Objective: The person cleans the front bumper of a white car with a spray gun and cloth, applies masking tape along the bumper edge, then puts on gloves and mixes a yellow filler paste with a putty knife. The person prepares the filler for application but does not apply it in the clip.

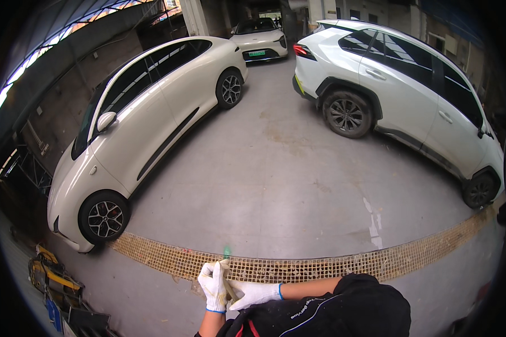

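Observation:
Both of my hands are close together in front of my body, in white knit gloves with blue cuffs. My left hand [212,285] is closed, its fingers curled at the top. Between the hands runs a narrow tan thing [229,290], like a strip or handle; its kind I cannot make out. From the right, my right hand [257,294] closes against its lower part, thumb side toward me. The left hand partly hides the right fingertips. A small blurred green patch [226,251] shows just beyond the left fingertips.
A yellowish floor grating [320,266] curves across the floor below the cars. A cream car [152,106] stands at left, a white SUV [410,95] at right, another white car [258,40] far back. Yellow-and-black equipment [62,279] lies at lower left.

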Tool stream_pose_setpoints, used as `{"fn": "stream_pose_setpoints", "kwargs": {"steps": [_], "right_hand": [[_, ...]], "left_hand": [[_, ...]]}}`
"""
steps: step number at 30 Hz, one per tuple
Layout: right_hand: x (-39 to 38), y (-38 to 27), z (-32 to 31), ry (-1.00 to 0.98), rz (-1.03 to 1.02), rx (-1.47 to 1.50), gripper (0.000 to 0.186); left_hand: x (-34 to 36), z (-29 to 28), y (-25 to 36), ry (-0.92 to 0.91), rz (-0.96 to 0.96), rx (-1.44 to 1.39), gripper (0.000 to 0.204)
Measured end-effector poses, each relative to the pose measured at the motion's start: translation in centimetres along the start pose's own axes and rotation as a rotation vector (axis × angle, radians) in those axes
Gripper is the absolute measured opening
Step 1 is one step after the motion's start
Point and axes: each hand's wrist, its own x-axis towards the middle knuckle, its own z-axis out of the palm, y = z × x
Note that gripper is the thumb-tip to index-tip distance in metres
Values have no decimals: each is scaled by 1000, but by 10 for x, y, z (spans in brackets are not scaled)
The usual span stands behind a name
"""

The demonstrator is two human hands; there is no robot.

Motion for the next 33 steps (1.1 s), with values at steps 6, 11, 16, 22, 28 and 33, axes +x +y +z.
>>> {"fn": "stream_pose_setpoints", "kwargs": {"steps": [6,11,16,22,28,33], "right_hand": [[-2,0,-9,32,99,-49,66],[-7,1,-20,69,285,68,52],[-22,7,-23,44,264,171,54],[-30,-2,-33,332,223,147,52],[-20,-20,-51,599,146,164,37],[-19,-37,-47,625,163,-47,37]], "left_hand": [[11,-3,-17,0,-143,-164,17],[-10,-7,-26,-392,-232,-71,103],[-13,-9,-31,-213,-203,-280,74],[-5,-25,-26,113,-376,-465,62],[-36,-14,-10,-397,-835,-358,54],[-46,4,9,-345,-799,-242,51]]}}
